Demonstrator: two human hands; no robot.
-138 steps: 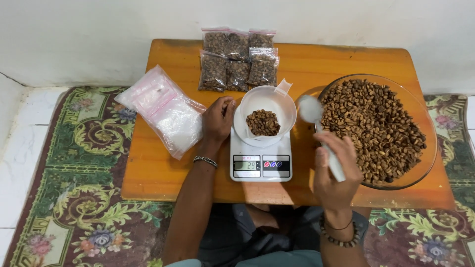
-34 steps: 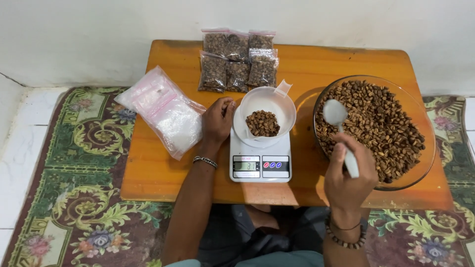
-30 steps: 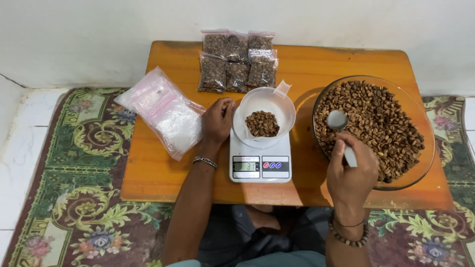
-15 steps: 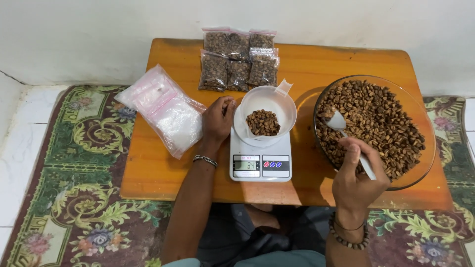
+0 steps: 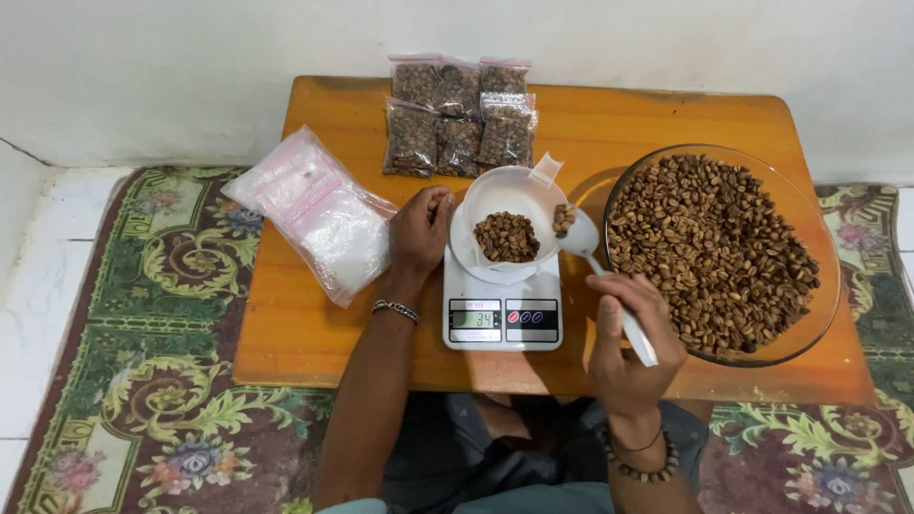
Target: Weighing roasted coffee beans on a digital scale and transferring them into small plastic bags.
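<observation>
A white bowl (image 5: 495, 195) with a small heap of brown beans stands on a white digital scale (image 5: 502, 322). My left hand (image 5: 419, 231) rests against the bowl's left rim. My right hand (image 5: 632, 341) grips the handle of a white spoon (image 5: 581, 238), whose bowl carries a few beans at the white bowl's right edge. Right of the scale, a large glass bowl (image 5: 824, 309) is heaped with the same beans.
Several filled clear bean packets (image 5: 459, 116) lie at the back of the orange wooden table (image 5: 314, 324). A stack of empty clear zip bags (image 5: 314, 214) lies at the left. A patterned rug (image 5: 124, 381) surrounds the table; a white wall stands behind.
My right hand dipped the spoon into the glass bowl's beans, then carried it left with a few beans to the white bowl's rim. My left hand stayed on the bowl.
</observation>
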